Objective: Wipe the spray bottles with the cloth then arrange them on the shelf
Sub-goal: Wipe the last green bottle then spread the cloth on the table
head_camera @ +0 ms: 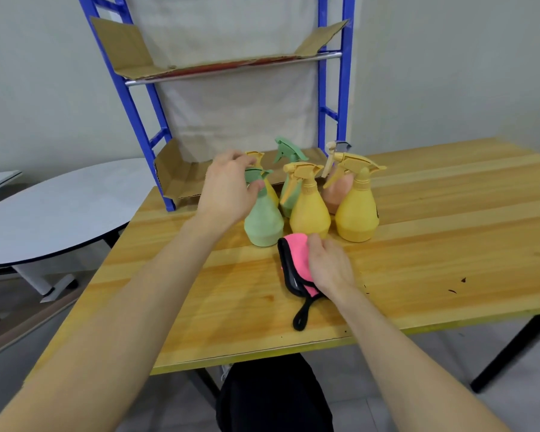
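As left hand [228,185] grips green bottle [264,222], right hand [329,266] holds cloth [293,257]

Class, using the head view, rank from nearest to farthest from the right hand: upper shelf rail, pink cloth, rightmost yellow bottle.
1. pink cloth, under the right hand.
2. rightmost yellow bottle, just beyond.
3. upper shelf rail, high behind.

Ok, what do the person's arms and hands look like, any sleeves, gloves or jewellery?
Both forearms are bare to the picture's bottom edge; no sleeve shows. The left hand and right hand wear no gloves, and no ring, watch or band is visible. The only clothing shown is a black garment below the light wooden table.
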Available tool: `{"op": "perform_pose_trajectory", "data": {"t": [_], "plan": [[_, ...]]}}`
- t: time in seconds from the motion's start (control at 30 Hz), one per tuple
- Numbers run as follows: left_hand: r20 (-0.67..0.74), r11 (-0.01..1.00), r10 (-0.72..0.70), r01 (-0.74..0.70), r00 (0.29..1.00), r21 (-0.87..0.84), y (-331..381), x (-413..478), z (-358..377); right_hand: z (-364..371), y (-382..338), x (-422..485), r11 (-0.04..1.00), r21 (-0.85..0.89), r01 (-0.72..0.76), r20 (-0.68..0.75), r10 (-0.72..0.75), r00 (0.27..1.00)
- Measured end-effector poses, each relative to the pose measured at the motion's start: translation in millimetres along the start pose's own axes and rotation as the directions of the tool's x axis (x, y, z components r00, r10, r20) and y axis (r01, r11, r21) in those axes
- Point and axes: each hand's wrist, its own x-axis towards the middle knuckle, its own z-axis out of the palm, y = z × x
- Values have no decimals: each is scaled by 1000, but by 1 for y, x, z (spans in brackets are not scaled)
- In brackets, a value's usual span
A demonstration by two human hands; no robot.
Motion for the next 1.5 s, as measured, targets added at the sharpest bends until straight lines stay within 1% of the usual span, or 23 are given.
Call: {"op": "perform_pose_trajectory", "data": {"t": [0.07,0.1,0.13,0.2,0.23,0.3,0.33,0.37,0.47,0.53,0.63,0.7,0.8,0.87,0.93,0.97,1.03,1.1,1.17,1.23,1.3,1.37,1.5], "plan": [[-177,997,33,-44,984,-59,1,-25,-4,-1,2,-1,1000,20,-2,3,2,1000],[-200,991,11,-37,980,-128,3,-40,-4,-1,4,-1,1000,16,5,12,-5,1000],[-156,975,-47,11,987,-221,6,-56,-4,-1,4,-1,1000,7,12,24,-12,1000],[74,889,-214,225,974,-399,9,-84,6,-2,7,1,1000,17,24,64,-25,998],[214,817,-284,353,935,-456,8,-95,13,-2,8,1,999,43,26,93,-30,995],[449,663,-324,539,833,-520,4,-113,23,-3,5,-4,991,132,35,171,-57,984],[503,596,-313,579,806,-557,1,-119,27,-2,0,-11,985,164,58,206,-91,974],[518,543,-302,591,800,-596,-1,-122,29,-1,-5,-17,980,163,114,228,-150,962],[502,452,-262,564,824,-691,-11,-123,23,7,-17,-33,949,71,307,202,-316,927],[507,398,-227,554,832,-731,-21,-123,13,9,-24,-38,944,132,303,181,-323,929],[426,482,-157,445,891,-754,-38,-126,-3,16,-32,-46,938,269,220,223,-283,933],[370,486,-143,391,918,-782,-46,-131,-16,20,-38,-51,916,360,178,230,-272,935],[310,466,-157,347,938,-814,-62,-137,-36,25,-51,-56,859,511,34,276,-202,940],[282,443,-198,342,939,-829,-75,-139,-48,24,-60,-55,793,605,-67,334,-177,926],[255,407,-252,341,934,-847,-84,-144,-61,22,-70,-55,783,610,-123,418,-185,890],[244,389,-277,341,929,-856,-88,-146,-67,21,-76,-56,816,564,-126,480,-200,854],[214,387,-320,334,923,-860,-96,-151,-77,25,-86,-61,912,404,-69,591,-202,780],[189,417,-324,319,927,-851,-101,-155,-86,36,-94,-66,948,318,-12,626,-200,753],[168,437,-314,299,935,-848,-107,-159,-94,51,-103,-72,951,297,85,578,-250,777],[151,444,-307,282,940,-850,-116,-164,-105,64,-112,-72,935,233,267,439,-346,829],[137,470,-294,268,946,-841,-128,-168,-116,67,-120,-69,911,202,361,309,-409,859],[134,509,-294,274,946,-816,-142,-173,-125,62,-131,-66,887,241,394,267,-451,852],[173,555,-275,304,946,-774,-157,-181,-131,54,-152,-65,838,219,500,342,-546,765]]}}
